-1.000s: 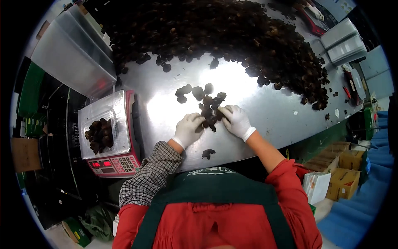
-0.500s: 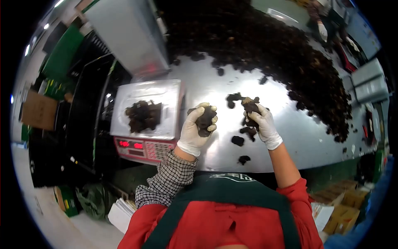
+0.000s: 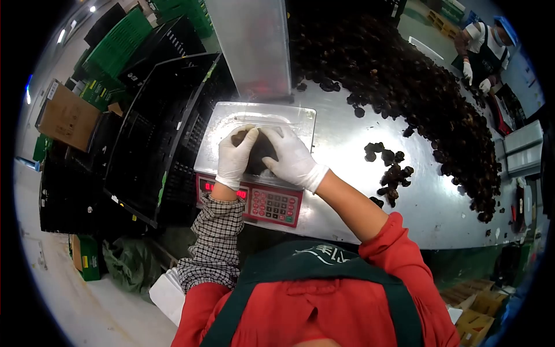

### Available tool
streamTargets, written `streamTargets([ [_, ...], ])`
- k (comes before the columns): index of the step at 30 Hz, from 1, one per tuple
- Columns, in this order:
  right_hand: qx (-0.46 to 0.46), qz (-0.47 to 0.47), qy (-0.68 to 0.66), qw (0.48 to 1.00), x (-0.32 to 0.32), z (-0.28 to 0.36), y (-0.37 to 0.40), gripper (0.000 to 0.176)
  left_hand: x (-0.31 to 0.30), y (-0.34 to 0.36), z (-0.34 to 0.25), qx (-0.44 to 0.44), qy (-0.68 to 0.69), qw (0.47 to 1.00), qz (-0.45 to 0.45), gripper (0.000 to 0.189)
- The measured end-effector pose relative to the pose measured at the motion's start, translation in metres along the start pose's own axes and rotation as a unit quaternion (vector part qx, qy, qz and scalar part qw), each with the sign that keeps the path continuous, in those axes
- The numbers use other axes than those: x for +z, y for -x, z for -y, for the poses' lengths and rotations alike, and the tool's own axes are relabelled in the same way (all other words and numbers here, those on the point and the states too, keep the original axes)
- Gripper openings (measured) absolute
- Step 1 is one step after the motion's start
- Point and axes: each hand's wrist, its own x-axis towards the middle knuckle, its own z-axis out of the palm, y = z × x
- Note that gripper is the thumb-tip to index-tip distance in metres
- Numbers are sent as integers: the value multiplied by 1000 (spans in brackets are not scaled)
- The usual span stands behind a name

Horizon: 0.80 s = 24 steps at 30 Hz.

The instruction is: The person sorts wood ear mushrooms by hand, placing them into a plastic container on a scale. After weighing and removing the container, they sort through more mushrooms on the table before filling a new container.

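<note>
The left hand (image 3: 236, 155) and right hand (image 3: 292, 157), in smooth white gloves, cup a dark, wrinkled pile of dried mushrooms (image 3: 260, 151) between their palms, fingers loosely curved, not clenched. The pile sits under them on the shiny steel scale (image 3: 266, 111). Half a second ago both hands held clumps over the table. Right of the right hand lies a small cluster (image 3: 392, 169); beyond it, the big heap (image 3: 416, 87).

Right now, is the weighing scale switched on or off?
On. The scale has red digits glowing on its display, left of the keypad, just below the left hand.
</note>
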Motion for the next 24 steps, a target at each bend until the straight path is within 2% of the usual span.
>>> streamTargets([
  [2,-5,-28,-72,997,-2,-5,4,53,-2,1,-3,18,34,999,8,20],
  [4,48,-53,-190,979,-7,-8,6,52,-4,1,-15,3,85,996,-23,22],
  [6,112,-61,-254,959,-16,-10,8,52,-12,-2,-26,35,91,995,-25,21],
  [8,115,-78,-297,945,-20,-17,11,46,-28,-12,-30,82,86,993,-24,21],
  [11,138,-91,-344,925,-36,-19,17,38,-52,-16,-43,88,90,992,-23,21],
  [12,158,-99,-389,902,-43,-16,17,38,-59,-17,-46,91,80,992,-28,21],
  [13,142,-94,-372,913,-48,-14,15,37,-59,-19,-57,100,18,994,-31,20],
  [14,128,-87,-356,922,-51,-6,12,36,-49,-18,-71,56,50,997,9,21],
  [15,118,-77,-348,927,-56,8,6,39,-45,-24,-73,69,1,996,52,26],
  [16,99,-20,-344,933,-64,46,-10,46,-32,-28,-87,204,-205,951,110,36],
  [17,69,-14,-371,926,-60,59,-17,46,-21,-26,-103,270,-250,915,167,54],
  [18,39,-11,-397,917,-56,68,-21,46,-14,-34,-102,398,-331,838,174,62],
  [19,57,-24,-373,926,-57,78,-24,44,-3,-34,-106,460,-348,793,195,74],
  [20,76,-38,-346,934,-57,83,-25,42,4,-33,-103,460,-340,798,188,87],
  [21,85,-59,-372,922,-58,79,-25,34,3,-32,-105,441,-327,807,220,92],
  [22,121,-50,-446,885,-56,69,-20,28,4,-31,-107,421,-312,814,251,97],
  [23,121,-58,-394,909,-57,57,-16,25,-2,-32,-104,455,-322,792,249,104],
  [24,120,-66,-341,930,-60,44,-10,23,-12,-32,-109,423,-330,807,245,104],
])
